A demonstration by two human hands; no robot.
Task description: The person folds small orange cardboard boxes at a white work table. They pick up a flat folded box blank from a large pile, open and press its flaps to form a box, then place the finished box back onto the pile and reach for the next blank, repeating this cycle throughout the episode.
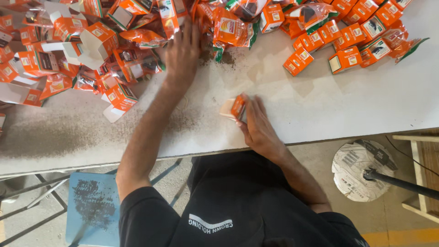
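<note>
- Right hand (258, 126) — closed on one small orange box (238, 108), near table (320, 105) edge.
- Left hand (183, 52) — fingers spread, reaching into far pouch pile (137, 41); grasp unclear.
- Closed boxes (340, 39) — few, far right; many pouches left.

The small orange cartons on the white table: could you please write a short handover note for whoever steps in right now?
Left hand: stretched out, palm down, reaching into the heap of orange foil pouches and open flat cartons at the far side of the white table.
Right hand: grip on one small orange cardboard carton near the table's front edge.
Done: a row of closed orange cartons lies far right.
Left: many loose pouches and open cartons remain in the heap; dark crumbs cover the table's left part.
</note>
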